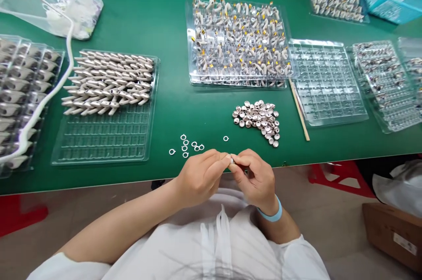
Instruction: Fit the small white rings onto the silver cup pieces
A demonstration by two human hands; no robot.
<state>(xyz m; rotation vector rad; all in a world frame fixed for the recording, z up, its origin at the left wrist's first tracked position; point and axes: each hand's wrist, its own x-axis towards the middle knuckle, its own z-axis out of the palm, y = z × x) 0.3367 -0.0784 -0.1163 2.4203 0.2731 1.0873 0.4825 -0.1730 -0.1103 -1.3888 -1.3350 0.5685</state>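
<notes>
My left hand (203,175) and my right hand (254,176) meet at the front edge of the green table. Both are closed, fingertips pinched together on one small silvery part (231,160). Fingers cover most of it, so its kind is unclear. Just beyond my left hand lie several small white rings (184,148) with little tabs. A single ring (226,138) rests apart from them, straight ahead of my fingertips. Past my right hand spreads a pile of small round metallic caps (259,118).
A clear tray of pointed metallic shells (108,80) sits left, beside a tray of larger shells (15,84). A white cable (68,47) crosses there. Ahead is a tray of small curved parts (239,42). A wooden stick (300,113) lies by a clear tray (329,82) at right.
</notes>
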